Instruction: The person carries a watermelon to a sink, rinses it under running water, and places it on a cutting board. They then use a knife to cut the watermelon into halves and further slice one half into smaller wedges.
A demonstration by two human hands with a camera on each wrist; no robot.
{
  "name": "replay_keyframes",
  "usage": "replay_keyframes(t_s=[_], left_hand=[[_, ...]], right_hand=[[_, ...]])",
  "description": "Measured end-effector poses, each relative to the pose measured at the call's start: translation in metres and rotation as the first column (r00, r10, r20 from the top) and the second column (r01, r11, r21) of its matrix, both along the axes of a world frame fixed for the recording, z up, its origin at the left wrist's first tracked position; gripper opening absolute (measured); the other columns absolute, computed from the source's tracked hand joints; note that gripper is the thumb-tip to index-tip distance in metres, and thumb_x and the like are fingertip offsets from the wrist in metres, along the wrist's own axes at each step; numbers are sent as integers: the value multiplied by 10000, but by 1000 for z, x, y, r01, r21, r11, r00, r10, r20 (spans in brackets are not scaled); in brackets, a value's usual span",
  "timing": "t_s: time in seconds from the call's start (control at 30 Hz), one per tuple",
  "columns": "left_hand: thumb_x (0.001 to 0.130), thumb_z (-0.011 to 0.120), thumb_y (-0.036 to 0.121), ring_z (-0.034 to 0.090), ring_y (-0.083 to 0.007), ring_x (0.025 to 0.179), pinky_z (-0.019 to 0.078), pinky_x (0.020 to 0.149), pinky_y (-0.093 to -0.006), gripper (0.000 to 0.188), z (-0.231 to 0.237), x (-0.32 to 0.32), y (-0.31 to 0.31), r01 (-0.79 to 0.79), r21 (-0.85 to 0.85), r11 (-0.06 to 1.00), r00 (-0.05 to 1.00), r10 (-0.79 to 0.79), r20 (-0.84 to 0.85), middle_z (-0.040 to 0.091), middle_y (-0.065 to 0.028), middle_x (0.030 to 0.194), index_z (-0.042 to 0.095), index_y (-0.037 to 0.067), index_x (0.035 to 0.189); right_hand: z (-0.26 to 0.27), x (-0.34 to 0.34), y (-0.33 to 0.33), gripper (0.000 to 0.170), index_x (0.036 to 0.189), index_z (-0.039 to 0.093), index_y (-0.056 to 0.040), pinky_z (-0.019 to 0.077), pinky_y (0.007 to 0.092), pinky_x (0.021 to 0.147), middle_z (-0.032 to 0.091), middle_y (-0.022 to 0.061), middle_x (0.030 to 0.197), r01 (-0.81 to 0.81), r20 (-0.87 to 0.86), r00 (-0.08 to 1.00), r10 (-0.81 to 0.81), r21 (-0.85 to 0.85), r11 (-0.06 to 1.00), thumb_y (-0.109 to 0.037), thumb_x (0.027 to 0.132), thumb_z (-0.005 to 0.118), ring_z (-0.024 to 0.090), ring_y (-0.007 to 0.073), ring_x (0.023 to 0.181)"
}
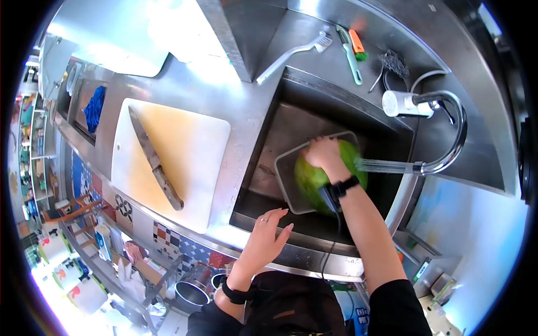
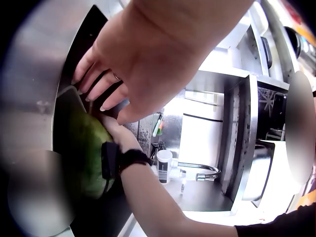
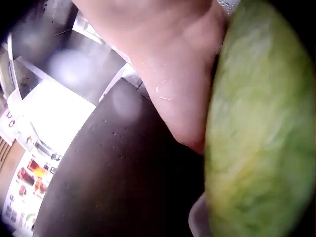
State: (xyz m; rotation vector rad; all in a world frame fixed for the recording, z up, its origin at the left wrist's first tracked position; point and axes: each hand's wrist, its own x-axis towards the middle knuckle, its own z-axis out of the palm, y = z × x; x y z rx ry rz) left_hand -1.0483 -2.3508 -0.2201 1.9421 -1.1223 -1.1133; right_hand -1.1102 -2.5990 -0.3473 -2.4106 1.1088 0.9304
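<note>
A large green watermelon (image 1: 314, 176) sits in a clear rectangular tub (image 1: 284, 168) inside the sink, under water running from the faucet (image 1: 448, 162). My right hand (image 1: 325, 152) rests on the melon's upper left side, with its palm turned toward the rind. Close up in the right wrist view, wet skin of the right hand (image 3: 177, 94) lies against the green rind (image 3: 261, 128); its fingertips are hidden. Over the sink's near left edge, my left hand (image 1: 265, 238) hovers with fingers spread and holds nothing. A ring shows on one finger.
Left of the sink, a large knife (image 1: 154, 159) lies across a white cutting board (image 1: 207, 162). Behind the sink lie a white brush (image 1: 297, 53), a green-handled peeler (image 1: 348, 56), an orange-handled tool (image 1: 357, 43) and a steel scrubber (image 1: 394, 63). A metal divider (image 1: 230, 39) stands at the back.
</note>
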Motion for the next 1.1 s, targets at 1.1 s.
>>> replay_keyframes(t_s=[1.1], left_hand=[[905, 574, 209, 539, -303, 1106, 414, 946, -358, 368, -13, 43, -24, -76, 72, 994, 981, 88, -175, 571, -189, 1163, 525, -2, 1202]], right_hand=[[56, -96, 72, 474, 1318, 464, -106, 261, 440, 1088, 449, 43, 1389, 10, 454, 877, 157, -344, 939, -325, 899, 511, 400, 225, 1295]])
